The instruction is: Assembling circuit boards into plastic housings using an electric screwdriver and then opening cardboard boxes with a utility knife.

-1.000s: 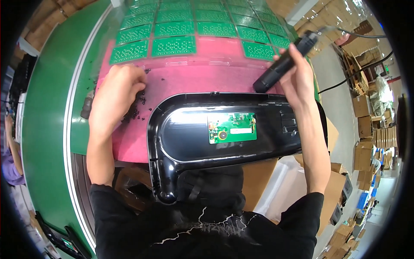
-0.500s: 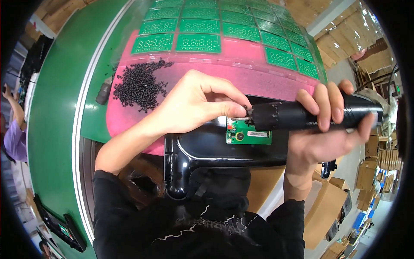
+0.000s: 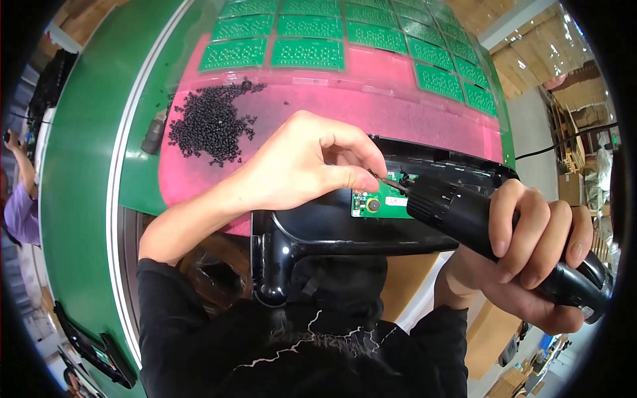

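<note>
My right hand (image 3: 531, 259) wraps round a black electric screwdriver (image 3: 458, 215), which tilts with its bit (image 3: 393, 183) toward the left. Several small black screws (image 3: 405, 180) cling near the screwdriver's nose. At the bit's tip my left hand (image 3: 318, 159) pinches what looks like a small dark screw (image 3: 373, 174), mostly covered by thumb and forefinger. Just beneath the bit, a green circuit board (image 3: 381, 207) with a round component lies in a glossy black plastic housing (image 3: 345, 232). The driver and my left fingers hide part of that board.
A heap of black screws (image 3: 212, 123) lies on the pink mat (image 3: 179, 182) at left, beside a small dark block (image 3: 154, 134). Panels of green circuit boards (image 3: 308, 53) span the far side. Another black housing (image 3: 96, 348) sits lower left. A co-worker's purple sleeve (image 3: 23, 212) shows far left.
My right hand has moved down and right, so the screwdriver tilts now instead of lying nearly level. Its nose has drawn back from my left fingers, exposing the bit. My left hand stays almost in place.
</note>
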`<state>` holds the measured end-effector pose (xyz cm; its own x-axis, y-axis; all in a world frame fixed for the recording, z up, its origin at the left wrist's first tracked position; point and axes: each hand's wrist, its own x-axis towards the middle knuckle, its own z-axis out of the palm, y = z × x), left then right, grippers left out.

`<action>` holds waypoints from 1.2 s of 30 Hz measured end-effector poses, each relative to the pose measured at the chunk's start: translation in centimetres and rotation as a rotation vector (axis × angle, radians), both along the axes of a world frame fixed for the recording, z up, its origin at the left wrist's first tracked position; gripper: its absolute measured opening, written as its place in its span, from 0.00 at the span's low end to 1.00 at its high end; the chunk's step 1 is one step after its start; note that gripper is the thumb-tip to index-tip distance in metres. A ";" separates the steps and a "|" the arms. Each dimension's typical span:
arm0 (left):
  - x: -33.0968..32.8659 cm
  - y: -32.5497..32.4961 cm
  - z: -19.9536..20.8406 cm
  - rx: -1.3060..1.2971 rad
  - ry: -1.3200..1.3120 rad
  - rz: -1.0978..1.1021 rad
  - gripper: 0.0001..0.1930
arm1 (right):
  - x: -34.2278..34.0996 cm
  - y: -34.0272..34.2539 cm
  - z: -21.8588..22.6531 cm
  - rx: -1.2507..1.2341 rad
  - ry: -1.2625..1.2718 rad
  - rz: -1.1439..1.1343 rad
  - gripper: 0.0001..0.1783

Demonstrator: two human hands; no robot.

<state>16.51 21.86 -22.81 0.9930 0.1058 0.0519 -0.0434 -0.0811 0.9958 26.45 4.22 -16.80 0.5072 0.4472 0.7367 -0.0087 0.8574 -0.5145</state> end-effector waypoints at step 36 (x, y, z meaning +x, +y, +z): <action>0.2 -0.8 -2.4 0.570 -0.219 -0.059 0.17 | 5.6 -3.2 -3.4 -0.413 -0.051 -0.074 0.33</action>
